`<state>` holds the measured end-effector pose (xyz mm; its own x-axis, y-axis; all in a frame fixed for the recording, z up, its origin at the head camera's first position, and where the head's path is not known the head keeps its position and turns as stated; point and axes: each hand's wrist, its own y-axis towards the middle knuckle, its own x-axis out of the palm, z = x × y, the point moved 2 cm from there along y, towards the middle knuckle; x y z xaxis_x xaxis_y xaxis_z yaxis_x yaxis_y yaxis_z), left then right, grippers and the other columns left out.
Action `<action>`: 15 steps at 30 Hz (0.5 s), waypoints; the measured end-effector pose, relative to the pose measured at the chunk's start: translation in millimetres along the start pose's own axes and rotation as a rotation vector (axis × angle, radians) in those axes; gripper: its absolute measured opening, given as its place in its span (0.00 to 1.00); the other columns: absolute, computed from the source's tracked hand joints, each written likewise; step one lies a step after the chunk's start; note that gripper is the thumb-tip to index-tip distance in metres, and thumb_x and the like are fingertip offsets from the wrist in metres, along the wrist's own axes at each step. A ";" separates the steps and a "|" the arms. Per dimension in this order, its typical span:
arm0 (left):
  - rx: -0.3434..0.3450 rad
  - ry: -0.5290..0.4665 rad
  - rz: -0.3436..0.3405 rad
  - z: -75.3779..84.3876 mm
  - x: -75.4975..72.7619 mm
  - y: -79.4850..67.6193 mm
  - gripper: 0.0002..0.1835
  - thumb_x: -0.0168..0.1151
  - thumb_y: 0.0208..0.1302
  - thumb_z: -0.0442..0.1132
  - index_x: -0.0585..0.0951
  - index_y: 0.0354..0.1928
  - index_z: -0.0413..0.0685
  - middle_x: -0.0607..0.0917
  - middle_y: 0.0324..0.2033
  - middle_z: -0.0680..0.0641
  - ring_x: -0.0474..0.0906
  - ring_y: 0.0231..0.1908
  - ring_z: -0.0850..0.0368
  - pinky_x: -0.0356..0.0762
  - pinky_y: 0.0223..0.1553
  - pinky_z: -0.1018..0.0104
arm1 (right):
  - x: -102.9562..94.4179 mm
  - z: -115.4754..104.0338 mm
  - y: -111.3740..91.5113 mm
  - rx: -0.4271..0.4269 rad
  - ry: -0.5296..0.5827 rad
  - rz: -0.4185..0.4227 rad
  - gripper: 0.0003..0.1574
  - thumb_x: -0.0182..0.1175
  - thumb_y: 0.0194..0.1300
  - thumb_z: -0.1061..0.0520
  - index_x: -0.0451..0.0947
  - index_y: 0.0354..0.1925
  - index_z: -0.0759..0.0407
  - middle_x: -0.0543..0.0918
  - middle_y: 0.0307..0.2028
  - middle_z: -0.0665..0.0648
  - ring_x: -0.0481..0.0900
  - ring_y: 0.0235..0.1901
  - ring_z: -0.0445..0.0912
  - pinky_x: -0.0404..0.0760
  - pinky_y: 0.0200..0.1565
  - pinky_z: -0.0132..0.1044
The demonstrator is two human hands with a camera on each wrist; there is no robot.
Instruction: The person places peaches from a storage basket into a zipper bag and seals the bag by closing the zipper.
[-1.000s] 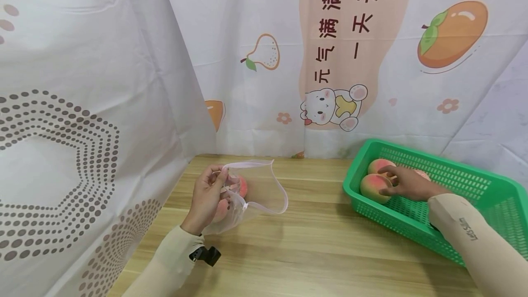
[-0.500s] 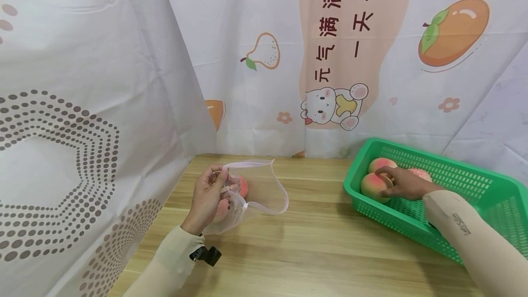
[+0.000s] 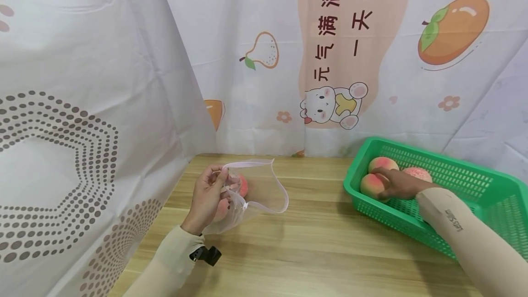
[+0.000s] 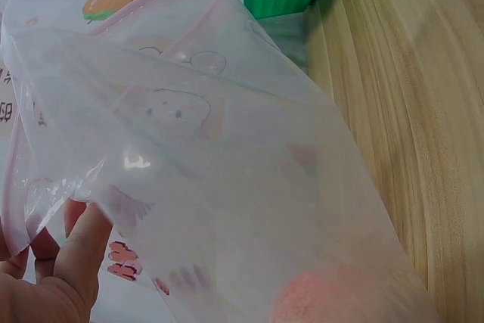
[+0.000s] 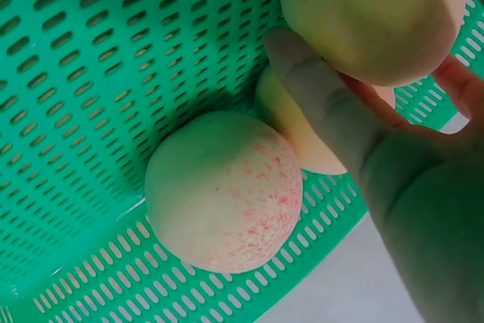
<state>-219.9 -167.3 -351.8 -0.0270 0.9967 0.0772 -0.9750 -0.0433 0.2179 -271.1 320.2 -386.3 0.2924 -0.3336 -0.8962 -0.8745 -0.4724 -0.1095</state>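
Observation:
On the left, my left hand pinches the rim of a clear zip bag, whose mouth hangs wide toward the right. Pinkish peaches show in and behind the film near the fingers. In the left wrist view, one peach appears blurred through the bag. My right hand reaches into the green basket and grips the nearest peach, with fingers curled round its side. Behind that lies another peach, and a speckled peach sits beside the hand.
The wooden table spans the room between bag and basket. Printed white cloth hangs behind the table, and a dotted cloth hangs at the left. A black wrist strap device sits on the left sleeve.
My right hand has shifted slightly left and its fingers have closed round the nearest peach, uncovering more of the speckled one. The left hand and bag have stayed still.

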 end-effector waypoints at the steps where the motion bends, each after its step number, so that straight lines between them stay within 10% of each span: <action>1: 0.000 0.003 0.001 0.0 -0.2 -0.2 0.06 0.51 0.78 0.36 0.73 0.47 0.40 0.80 0.35 0.46 0.86 0.40 0.50 0.86 0.39 0.62 | 0.6 -0.5 0.0 0.012 0.005 -0.007 0.49 0.71 0.59 0.53 0.59 0.67 0.76 0.76 0.55 0.75 0.79 0.43 0.53 0.80 0.48 0.57; 15: 0.006 0.001 -0.001 -0.2 -1.1 -0.7 0.11 0.50 0.78 0.34 0.70 0.51 0.30 0.79 0.35 0.46 0.86 0.39 0.50 0.86 0.39 0.63 | 3.5 -7.9 -1.2 0.035 0.016 -0.021 0.45 0.69 0.58 0.57 0.61 0.66 0.72 0.74 0.58 0.74 0.77 0.49 0.58 0.76 0.52 0.63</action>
<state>-219.2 -168.4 -352.2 -0.0261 0.9968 0.0760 -0.9737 -0.0426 0.2237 -266.0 313.2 -386.0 0.3167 -0.3370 -0.8866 -0.8809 -0.4511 -0.1432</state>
